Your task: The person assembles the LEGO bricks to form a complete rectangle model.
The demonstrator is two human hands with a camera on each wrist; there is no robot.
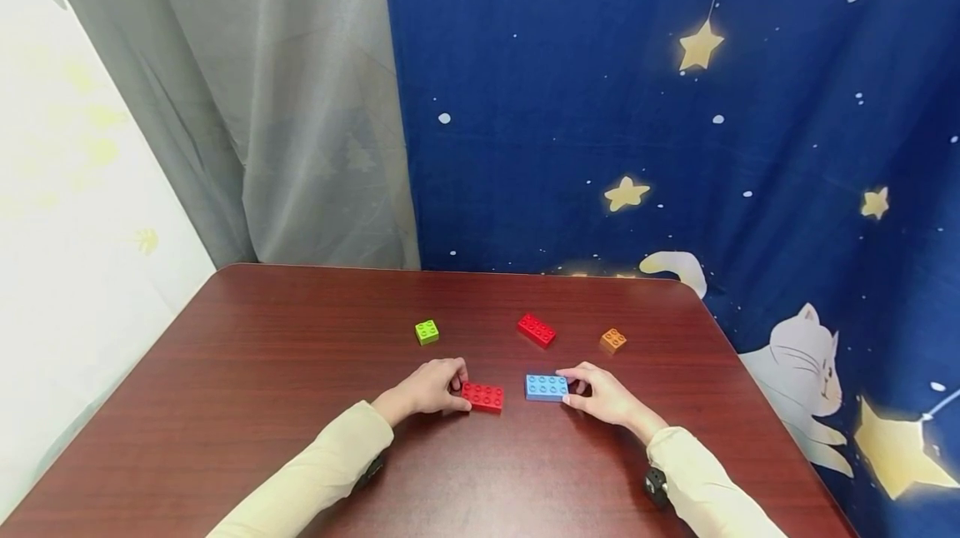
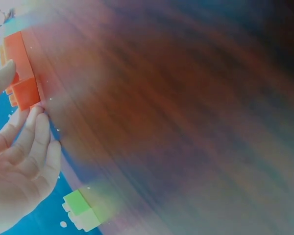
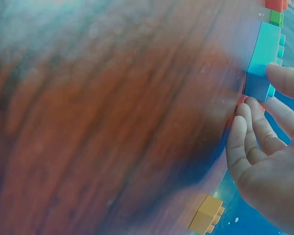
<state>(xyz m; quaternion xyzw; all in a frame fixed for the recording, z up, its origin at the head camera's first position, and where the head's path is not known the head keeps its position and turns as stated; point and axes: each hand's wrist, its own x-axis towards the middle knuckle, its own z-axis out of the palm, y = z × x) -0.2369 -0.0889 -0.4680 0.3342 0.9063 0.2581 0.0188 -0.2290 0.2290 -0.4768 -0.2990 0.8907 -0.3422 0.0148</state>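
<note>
A red toy building brick point(image 1: 483, 398) with two rows of studs lies stud-side up near the middle of the table. My left hand point(image 1: 433, 388) pinches its left end between thumb and fingers; in the left wrist view the thumb lies along the brick's side point(image 2: 23, 58). Right of it, a short gap away, is a blue brick point(image 1: 545, 388) of the same long shape. The thumb and fingers of my right hand point(image 1: 602, 394) grip the right end of this one. In the right wrist view the thumb overlaps the blue brick's side point(image 3: 262, 54).
Behind the hands lie a small lime green brick point(image 1: 427, 332), a second red brick point(image 1: 537, 331) set at a slant, and a small orange brick point(image 1: 612, 341). The dark wooden table point(image 1: 225, 405) ends at a blue curtain point(image 1: 540, 146) and a grey one point(image 1: 322, 130).
</note>
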